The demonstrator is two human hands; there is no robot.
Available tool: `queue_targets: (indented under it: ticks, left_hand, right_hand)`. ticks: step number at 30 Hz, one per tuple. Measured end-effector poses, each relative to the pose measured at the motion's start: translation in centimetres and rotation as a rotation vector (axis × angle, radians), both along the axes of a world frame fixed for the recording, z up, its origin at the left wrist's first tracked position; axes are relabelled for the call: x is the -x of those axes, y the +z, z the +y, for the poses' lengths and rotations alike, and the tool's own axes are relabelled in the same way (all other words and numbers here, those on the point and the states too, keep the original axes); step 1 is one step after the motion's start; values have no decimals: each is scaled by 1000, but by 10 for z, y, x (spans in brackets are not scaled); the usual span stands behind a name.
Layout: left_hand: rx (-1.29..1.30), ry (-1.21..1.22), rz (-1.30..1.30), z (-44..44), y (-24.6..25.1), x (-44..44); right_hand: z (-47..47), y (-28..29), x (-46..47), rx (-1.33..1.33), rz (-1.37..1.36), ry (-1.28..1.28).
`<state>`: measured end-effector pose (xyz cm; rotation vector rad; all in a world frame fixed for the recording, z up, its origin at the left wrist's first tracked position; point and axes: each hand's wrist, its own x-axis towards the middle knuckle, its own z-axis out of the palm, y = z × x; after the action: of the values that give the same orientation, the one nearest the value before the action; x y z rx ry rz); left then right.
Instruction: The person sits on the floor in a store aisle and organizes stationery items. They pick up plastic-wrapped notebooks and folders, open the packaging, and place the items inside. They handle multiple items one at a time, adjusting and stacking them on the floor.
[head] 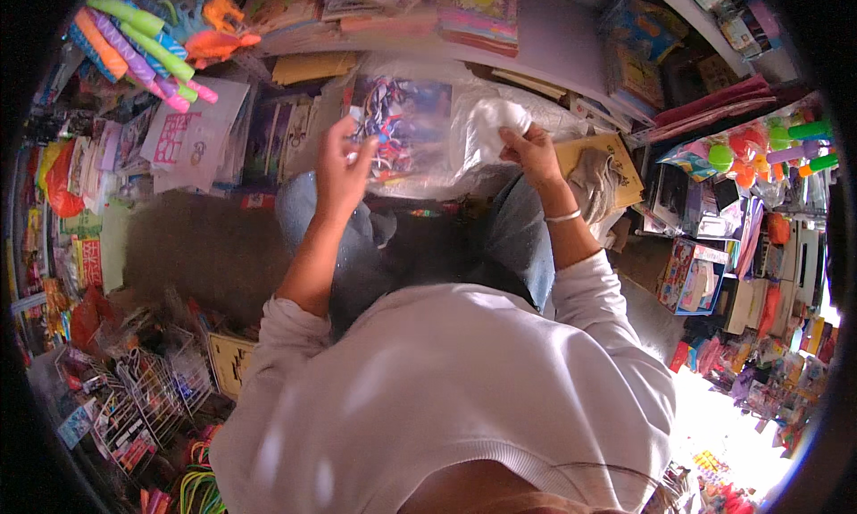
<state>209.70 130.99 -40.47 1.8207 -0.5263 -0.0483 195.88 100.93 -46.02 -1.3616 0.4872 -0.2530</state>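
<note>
My right hand (532,149) pinches a crumpled white cloth or tissue (501,115) between thumb and fingers. On the other side, my left hand (345,162) hovers with curled, parted fingers at the edge of a bundle of blue, white and red cords or ribbons (388,105). Something small and blue shows near its fingertips; whether it is held cannot be told. The bundle lies in or on clear plastic, over a dark printed sheet (432,109). Around and beneath it spreads translucent plastic wrapping (469,155), in front of my knees.
Grey gloves (592,179) lie on a yellow book (612,159) at the right. Beyond the plastic runs a shelf with stacked colourful booklets (479,11). Wire baskets (150,393) stand at the lower left; a small box (693,276) is at the right.
</note>
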Motion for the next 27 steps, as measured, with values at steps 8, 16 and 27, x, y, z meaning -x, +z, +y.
queue_targets:
  ticks: [8, 16, 27]
  left_hand:
    - [172, -291, 363, -28, 2, 52]
    - [1, -182, -306, -10, 11, 13]
    - [-523, -98, 164, -5, -28, -81]
  right_hand:
    - [103, 64, 4, -207, 47, 335]
    - [94, 51, -27, 100, -91, 240]
    - [57, 55, -84, 14, -12, 17]
